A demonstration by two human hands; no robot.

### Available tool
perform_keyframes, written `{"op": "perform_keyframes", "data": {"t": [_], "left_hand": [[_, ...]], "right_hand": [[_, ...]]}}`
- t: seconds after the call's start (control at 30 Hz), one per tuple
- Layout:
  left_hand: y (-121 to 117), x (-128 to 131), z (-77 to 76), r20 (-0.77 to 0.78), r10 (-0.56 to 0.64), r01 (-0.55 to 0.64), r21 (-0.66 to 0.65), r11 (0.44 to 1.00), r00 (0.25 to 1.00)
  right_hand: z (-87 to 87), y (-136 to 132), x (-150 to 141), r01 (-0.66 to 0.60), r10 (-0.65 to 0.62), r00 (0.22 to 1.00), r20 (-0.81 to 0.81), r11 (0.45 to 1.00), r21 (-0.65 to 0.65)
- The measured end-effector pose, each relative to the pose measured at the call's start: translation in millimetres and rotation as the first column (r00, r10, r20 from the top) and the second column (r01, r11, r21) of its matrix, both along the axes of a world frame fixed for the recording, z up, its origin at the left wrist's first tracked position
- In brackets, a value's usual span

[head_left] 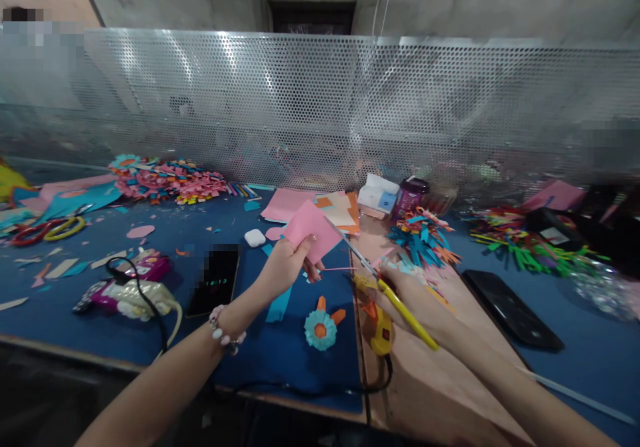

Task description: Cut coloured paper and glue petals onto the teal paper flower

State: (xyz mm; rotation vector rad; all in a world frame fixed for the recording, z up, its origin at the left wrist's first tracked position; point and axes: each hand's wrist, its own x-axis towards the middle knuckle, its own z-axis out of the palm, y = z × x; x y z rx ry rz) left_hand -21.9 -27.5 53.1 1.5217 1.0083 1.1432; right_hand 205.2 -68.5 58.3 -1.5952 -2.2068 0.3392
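**Pink sheet point(315, 223) meets the blades close to fingers and glue gun point(381, 333)**

Take the blue paper flower point(321, 330) as the landmark; the pink sheet is beyond it, raised off the blue table point(320, 378) and pinched between the thumb and fingers of the left hand point(280, 263); the right hand point(415, 300), beyond the flower and to its right, is closed around the yellow handles of the scissors point(407, 315), whose blades point up and left to the sheet's right edge; whether the blades stand parted or together I cannot tell.

The likeliest trouble, I judge, is a crooked cut; the sheet hangs from one pinch with nothing firm behind it, so it could bend or swing as the blades close; the left fingertips below the sheet, also beyond the flower, are near enough that a slip or a turn of the scissors toward them could nick skin; a thin pink strip point(340, 269) runs between the hands and might get caught in the blades.

The glue gun is just right of the flower, under and beside the right hand; I cannot tell whether it is hot, but if it is, a lowered hand could brush its nozzle; its black cord point(389, 372) passes on the near side of the flower, so a snag there could drag the gun sideways, pressing the petals flat or smearing them.
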Motion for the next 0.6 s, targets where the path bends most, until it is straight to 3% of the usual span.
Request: {"op": "perform_keyframes", "data": {"t": [0.43, 0.6], "left_hand": [[2, 0, -3.7, -0.020, -0.035, 0.035, -0.001, 0.999, 0.999], [3, 0, -5.6, -0.003, -0.053, 0.053, -0.004, 0.999, 0.999]], "right_hand": [[-7.6, 3, 7, -0.061, 0.061, 0.998, -0.025, 0.998, 0.010], [-10.3, 5, 4, 0.006, -0.003, 0.998, -0.065, 0.999, 0.044]]}}
